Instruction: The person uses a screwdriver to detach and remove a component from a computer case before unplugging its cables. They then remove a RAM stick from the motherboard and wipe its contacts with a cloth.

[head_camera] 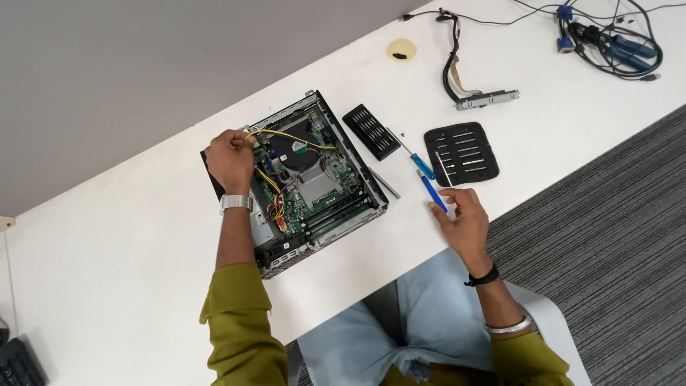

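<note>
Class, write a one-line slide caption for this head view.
Left hand rests on open computer case; right hand picks up blue screwdriver.

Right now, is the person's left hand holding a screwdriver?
No, the left hand rests on the edge of the open computer case beside a yellow cable; the right hand touches the blue-handled screwdriver.

On my white counter [128,236] lie a black bit holder [371,131], a black tool tray [461,153], a bracketed cable [464,89], tangled blue-plugged cords [607,39] and a keyboard corner [18,364].
</note>
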